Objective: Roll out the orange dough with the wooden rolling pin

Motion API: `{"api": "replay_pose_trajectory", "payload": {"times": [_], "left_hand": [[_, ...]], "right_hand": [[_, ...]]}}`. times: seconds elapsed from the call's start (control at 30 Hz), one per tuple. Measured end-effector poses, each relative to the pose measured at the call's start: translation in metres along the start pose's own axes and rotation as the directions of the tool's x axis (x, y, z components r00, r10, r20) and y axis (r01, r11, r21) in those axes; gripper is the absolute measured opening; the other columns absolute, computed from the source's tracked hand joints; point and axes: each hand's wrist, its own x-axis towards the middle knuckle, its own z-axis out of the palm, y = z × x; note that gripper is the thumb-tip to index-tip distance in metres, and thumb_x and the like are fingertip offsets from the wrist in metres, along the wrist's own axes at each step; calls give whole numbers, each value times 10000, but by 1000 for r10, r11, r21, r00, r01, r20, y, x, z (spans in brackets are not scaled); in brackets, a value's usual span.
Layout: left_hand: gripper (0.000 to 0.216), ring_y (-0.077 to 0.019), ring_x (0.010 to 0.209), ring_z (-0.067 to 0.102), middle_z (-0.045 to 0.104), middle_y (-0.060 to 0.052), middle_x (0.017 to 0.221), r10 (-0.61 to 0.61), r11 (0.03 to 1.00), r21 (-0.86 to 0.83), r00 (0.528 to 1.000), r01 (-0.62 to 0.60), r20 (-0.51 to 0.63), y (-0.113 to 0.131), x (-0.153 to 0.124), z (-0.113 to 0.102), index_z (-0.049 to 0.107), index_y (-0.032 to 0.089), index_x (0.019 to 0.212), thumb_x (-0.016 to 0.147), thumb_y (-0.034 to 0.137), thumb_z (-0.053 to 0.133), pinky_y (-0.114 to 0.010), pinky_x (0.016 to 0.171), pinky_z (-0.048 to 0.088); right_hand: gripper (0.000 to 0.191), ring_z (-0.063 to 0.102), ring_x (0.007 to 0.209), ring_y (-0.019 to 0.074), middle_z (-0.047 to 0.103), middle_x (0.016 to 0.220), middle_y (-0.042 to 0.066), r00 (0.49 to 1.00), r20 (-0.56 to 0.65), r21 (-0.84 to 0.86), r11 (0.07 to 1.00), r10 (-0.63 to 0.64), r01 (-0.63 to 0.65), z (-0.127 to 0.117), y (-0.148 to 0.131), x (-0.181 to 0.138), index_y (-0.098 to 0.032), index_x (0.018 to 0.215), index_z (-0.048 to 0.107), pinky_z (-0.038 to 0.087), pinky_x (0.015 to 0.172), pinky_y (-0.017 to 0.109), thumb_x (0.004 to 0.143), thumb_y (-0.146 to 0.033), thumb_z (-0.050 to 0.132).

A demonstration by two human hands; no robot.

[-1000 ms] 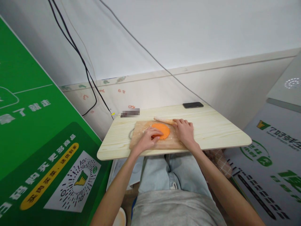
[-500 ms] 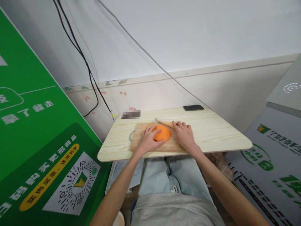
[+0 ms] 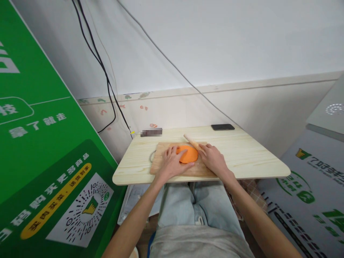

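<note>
Count: one pale wooden tabletop (image 3: 249,156), one brown wooden cutting board (image 3: 195,170), one flat round disc of orange dough (image 3: 190,154), one light wooden rolling pin (image 3: 191,141), one black phone (image 3: 222,127).
Dough: it lay on the far half of the cutting board, between the two hands, with the rolling pin slanting away from its far right edge.
Cutting board: it sat at the near edge of the tabletop, its metal loop handle (image 3: 152,156) pointing left.
Left hand (image 3: 172,163): the fingers were spread apart and laid flat, the fingertips on the left part of the dough and the thumb along its near edge; nothing was gripped.
Right hand (image 3: 215,160): the fingers lay close together over the near end of the rolling pin, just beside the dough's right edge; from where I stood I could not tell whether they curled around the pin.
Phone: it lay flat at the far edge of the tabletop, well apart from the hands.
Surroundings: a green printed panel (image 3: 40,150) stood on the left, and black cables (image 3: 103,68) hung down the white wall.
</note>
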Motion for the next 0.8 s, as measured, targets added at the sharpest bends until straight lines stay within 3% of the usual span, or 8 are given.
{"api": "replay_pose_trajectory", "payload": {"times": [0.1, 0.2, 0.4, 0.67, 0.8], "left_hand": [[658, -343, 1651, 316, 408, -48, 1773, 149, 989, -21, 987, -148, 65, -1, 0, -2, 604, 364, 1575, 1042, 740, 521, -557, 1324, 310], [622, -304, 1661, 329, 453, -29, 1751, 217, 976, -25, 969, -215, 118, -1, 2, -2, 574, 360, 1600, 1095, 696, 437, -551, 1358, 250], [614, -319, 1647, 363, 471, -48, 1738, 222, 975, -24, 967, -221, 125, 0, 4, -2, 582, 342, 1594, 1094, 678, 466, -591, 1347, 260], [619, -330, 1647, 357, 487, -32, 1729, 207, 978, -47, 969, -203, 133, 2, 4, -3, 571, 328, 1600, 1093, 668, 466, -596, 1354, 231], [607, -334, 1651, 345, 482, -35, 1733, 207, 978, -48, 968, -202, 139, 3, 4, -3, 565, 330, 1604, 1100, 651, 454, -608, 1347, 237]], "right_hand": [[411, 638, 1208, 272, 717, 1319, 123, 1000, -19, -13, 1000, -12, 12, 4, -1, 1, -243, 1481, 673, 492, 882, 312, 1136, -301, 457], [413, 616, 1237, 276, 715, 1315, 133, 998, -42, -40, 998, -46, 45, 8, -2, 2, -210, 1458, 681, 500, 909, 321, 1140, -275, 425], [389, 604, 1204, 272, 715, 1289, 149, 991, -70, -99, 989, -113, 106, 11, -3, 4, -177, 1390, 709, 486, 966, 318, 1118, -217, 433], [389, 615, 1193, 255, 724, 1278, 120, 988, 8, -89, 984, -151, 152, 2, 0, 11, -206, 1421, 685, 477, 911, 297, 1123, -230, 436], [376, 630, 1177, 253, 729, 1264, 122, 986, 57, -98, 982, -158, 163, -7, 2, 15, -198, 1346, 729, 471, 908, 303, 1123, -236, 428]]}}
